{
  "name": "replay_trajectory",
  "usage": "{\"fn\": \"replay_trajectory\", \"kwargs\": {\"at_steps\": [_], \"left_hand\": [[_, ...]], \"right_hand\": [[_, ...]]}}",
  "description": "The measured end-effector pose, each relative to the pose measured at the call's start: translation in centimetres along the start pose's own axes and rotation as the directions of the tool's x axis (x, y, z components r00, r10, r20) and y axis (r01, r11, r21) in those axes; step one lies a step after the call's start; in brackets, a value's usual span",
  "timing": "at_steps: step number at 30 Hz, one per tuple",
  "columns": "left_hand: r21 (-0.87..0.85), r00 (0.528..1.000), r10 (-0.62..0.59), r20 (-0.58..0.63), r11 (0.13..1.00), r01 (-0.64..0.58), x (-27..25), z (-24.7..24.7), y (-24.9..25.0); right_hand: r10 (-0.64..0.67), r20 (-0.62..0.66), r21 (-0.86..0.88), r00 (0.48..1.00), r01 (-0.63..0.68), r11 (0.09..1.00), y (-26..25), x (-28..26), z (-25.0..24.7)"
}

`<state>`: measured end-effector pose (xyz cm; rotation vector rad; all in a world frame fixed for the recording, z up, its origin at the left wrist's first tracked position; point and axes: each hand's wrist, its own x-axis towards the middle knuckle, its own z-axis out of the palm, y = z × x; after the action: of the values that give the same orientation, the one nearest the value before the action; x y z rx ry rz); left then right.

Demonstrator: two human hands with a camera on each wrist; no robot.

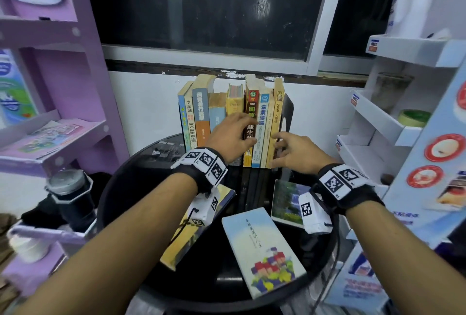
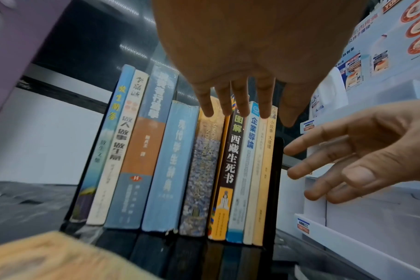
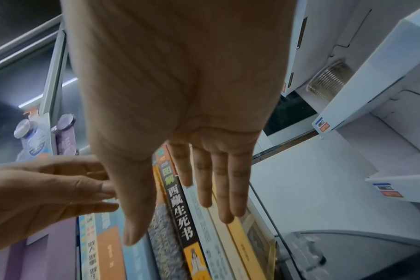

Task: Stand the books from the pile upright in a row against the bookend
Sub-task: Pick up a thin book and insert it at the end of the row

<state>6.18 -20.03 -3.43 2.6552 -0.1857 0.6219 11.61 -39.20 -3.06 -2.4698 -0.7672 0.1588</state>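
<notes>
Several books [image 1: 200,113] stand upright in a row at the back of a round black table [image 1: 108,198], ending at a black bookend [image 1: 287,113] on the right. My left hand [image 1: 234,133] is open with its fingers spread in front of the middle spines [image 2: 230,151]; I cannot tell whether it touches them. At the row's right end my right hand [image 1: 290,148] is open by the yellow book [image 1: 276,123] and holds nothing. Three loose books lie flat nearer me: a yellow one [image 1: 186,239], a pale one [image 1: 262,246] and a green-covered one [image 1: 285,201].
A purple shelf unit [image 1: 63,87] stands at the left and a white display rack [image 1: 390,125] close on the right. A dark lidded tumbler [image 1: 70,196] sits left of the table. Behind the row are a white wall and a window.
</notes>
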Motion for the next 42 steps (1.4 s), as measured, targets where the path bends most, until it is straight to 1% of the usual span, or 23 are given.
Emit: {"fn": "replay_trajectory", "kwargs": {"at_steps": [3,7,9,12,15,16,17,19,21,24,28,32,38,42], "left_hand": [[-0.021,0.984,-0.062,0.169,0.998,0.066,-2.2,1.0,0.5],[-0.058,0.926,-0.121,0.357,0.987,0.151,-4.6,1.8,1.0],[-0.048,0.877,-0.139,0.459,0.982,0.181,-5.7,1.9,1.3],[-0.003,0.800,-0.179,0.573,0.975,0.220,-7.1,2.1,1.4],[0.064,0.712,-0.206,0.671,0.973,0.221,-8.2,2.5,1.3],[0.079,0.691,-0.208,0.693,0.974,0.215,-8.5,2.7,1.2],[0.094,0.679,-0.207,0.704,0.975,0.200,-8.7,2.8,1.2],[0.122,0.678,-0.199,0.708,0.979,0.160,-9.0,3.0,1.3],[0.149,0.685,-0.192,0.702,0.981,0.123,-9.2,3.1,1.4],[0.209,0.679,-0.198,0.707,0.976,0.068,-9.2,3.3,1.6],[0.213,0.677,-0.189,0.711,0.976,0.049,-9.0,3.2,1.6],[0.174,0.685,-0.177,0.707,0.982,0.074,-8.9,3.2,1.6],[0.082,0.701,-0.173,0.691,0.983,0.162,-8.6,2.9,1.2],[0.028,0.744,-0.165,0.648,0.981,0.194,-8.2,2.3,1.1]], "right_hand": [[0.036,0.093,-0.062,0.995,-0.030,0.998,0.1,-1.5,1.4],[0.065,0.239,-0.086,0.969,-0.045,0.995,-0.1,-3.5,2.9],[0.064,0.282,-0.117,0.957,-0.032,0.993,0.0,-4.4,3.7],[0.060,0.332,-0.196,0.941,0.006,0.981,-0.2,-5.3,4.5],[0.069,0.373,-0.268,0.925,0.037,0.963,-0.7,-5.9,5.1],[0.074,0.386,-0.286,0.920,0.042,0.957,-0.8,-6.0,5.3],[0.079,0.399,-0.297,0.913,0.047,0.954,-0.9,-6.1,5.5],[0.088,0.416,-0.311,0.905,0.050,0.949,-0.9,-6.2,5.9],[0.085,0.411,-0.340,0.908,0.066,0.938,-1.0,-6.2,6.2],[0.075,0.399,-0.357,0.914,0.080,0.931,-1.2,-6.0,6.5],[0.042,0.348,-0.369,0.937,0.096,0.924,-1.2,-5.7,6.7],[0.023,0.306,-0.342,0.952,0.088,0.935,-1.4,-5.4,6.7],[0.008,0.339,-0.237,0.941,0.077,0.968,-1.7,-5.4,6.1],[-0.011,0.341,-0.165,0.940,0.071,0.984,-2.1,-5.6,5.1]]}}
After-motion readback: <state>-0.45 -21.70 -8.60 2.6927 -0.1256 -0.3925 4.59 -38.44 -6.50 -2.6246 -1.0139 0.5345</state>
